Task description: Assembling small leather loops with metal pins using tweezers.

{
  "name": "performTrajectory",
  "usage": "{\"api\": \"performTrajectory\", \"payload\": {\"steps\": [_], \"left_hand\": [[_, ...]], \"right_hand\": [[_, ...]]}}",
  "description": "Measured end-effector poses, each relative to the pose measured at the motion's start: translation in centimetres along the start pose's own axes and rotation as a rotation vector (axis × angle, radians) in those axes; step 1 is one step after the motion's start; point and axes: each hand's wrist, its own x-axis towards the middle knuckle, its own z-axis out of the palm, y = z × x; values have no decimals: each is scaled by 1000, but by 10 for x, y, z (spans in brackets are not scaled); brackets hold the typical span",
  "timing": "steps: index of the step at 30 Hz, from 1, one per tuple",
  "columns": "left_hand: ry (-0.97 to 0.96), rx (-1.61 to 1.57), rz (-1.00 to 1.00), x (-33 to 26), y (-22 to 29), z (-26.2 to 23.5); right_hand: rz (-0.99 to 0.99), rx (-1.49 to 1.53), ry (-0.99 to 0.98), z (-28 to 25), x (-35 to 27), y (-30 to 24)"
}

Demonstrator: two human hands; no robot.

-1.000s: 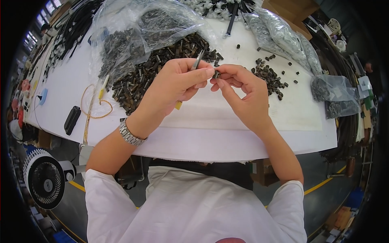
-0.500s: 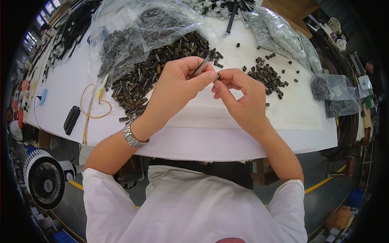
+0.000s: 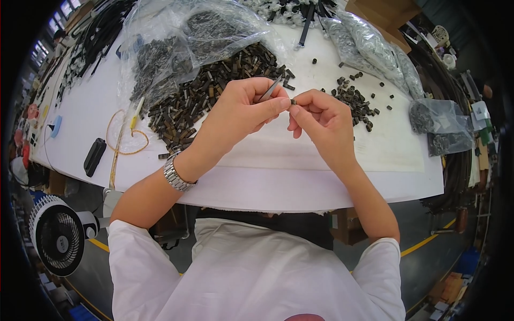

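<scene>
My left hand (image 3: 241, 109) grips a thin grey metal rod (image 3: 270, 88), like tweezers or a pin, slanting up to the right. My right hand (image 3: 318, 115) pinches a small dark cylindrical part (image 3: 293, 101) between thumb and forefinger, right at the left fingertips. Both hands meet above the white table (image 3: 267, 176). A large heap of dark brown oblong parts (image 3: 209, 101) lies behind my left hand. A smaller scatter of little black parts (image 3: 356, 101) lies behind my right hand. A metal watch (image 3: 175, 175) circles my left wrist.
Clear plastic bags of dark parts (image 3: 182, 37) lie at the back left, more bags at the back right (image 3: 375, 48) and right edge (image 3: 441, 123). A yellow cable loop (image 3: 126, 134) and a black oblong device (image 3: 95, 156) lie left. A white fan (image 3: 56, 235) stands on the floor.
Both hands have drifted slightly toward me and the rod has tilted; the fingertips stay together around the small part.
</scene>
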Motion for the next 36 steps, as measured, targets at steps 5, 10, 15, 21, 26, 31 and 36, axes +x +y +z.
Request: {"api": "performTrajectory", "payload": {"steps": [5,10,15,21,26,31,36], "left_hand": [[84,-42,5,3,-2,-7],[190,61,33,13,1,-27],[242,436,189,23,-19,-36],[221,541,232,26,-23,-31],[188,562,253,26,-31,-31],[176,550,274,17,-23,-16],[66,590,178,19,-23,-24]], "right_hand": [[-18,-432,240,-32,-1,-7],[97,-1386,270,-83,1,-13],[-300,-1088,-152,-29,26,1],[-647,-1225,-182,-22,66,63],[-543,-1158,-115,-19,53,48],[-209,-811,-160,-12,36,26],[-399,-714,-117,-8,29,19]]}}
